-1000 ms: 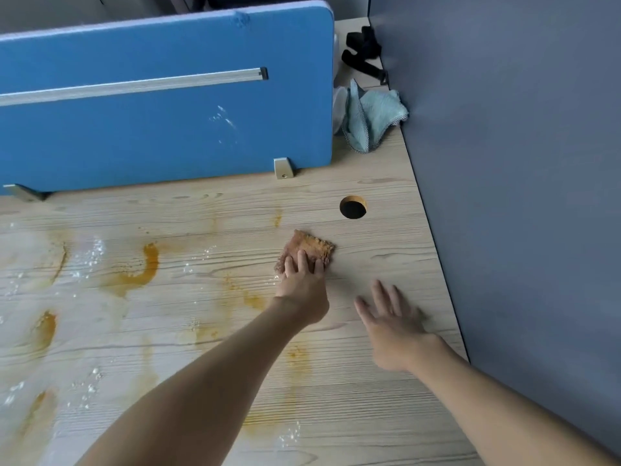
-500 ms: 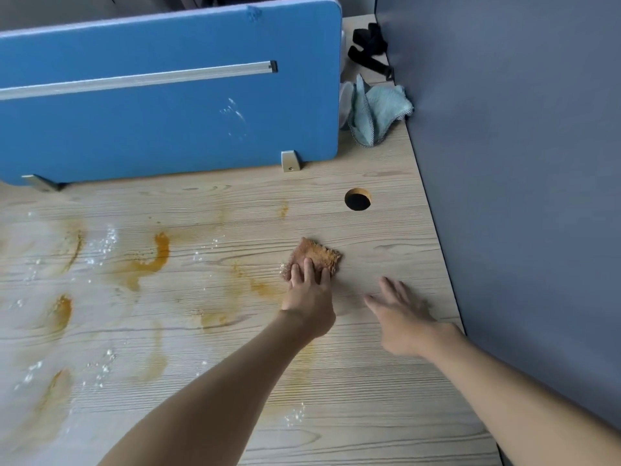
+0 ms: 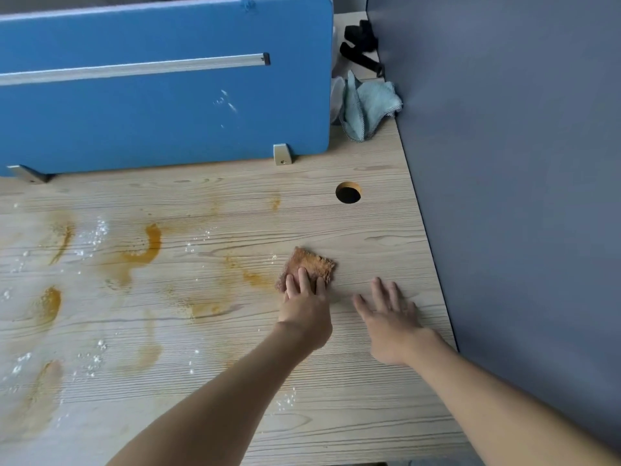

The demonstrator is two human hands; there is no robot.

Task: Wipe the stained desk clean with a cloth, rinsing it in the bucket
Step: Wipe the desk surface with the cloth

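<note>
Head view: left hand (image 3: 307, 307) presses fuzzy squarish cloth (image 3: 311, 262)

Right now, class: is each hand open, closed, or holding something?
Left hand: open, straight fingers pressing the stained cloth on the desk.
Right hand: open, spread wide, holding nothing.

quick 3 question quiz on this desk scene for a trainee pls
1. True or false: the left hand presses the brown cloth on the desk.
2. Most orange stains lie: A left of the cloth, B right of the cloth, C nowhere, all wiped.
3. Fill in: the right hand, fingers spread, holds ____.

Key: 1 true; 2 A; 3 nothing.
</note>
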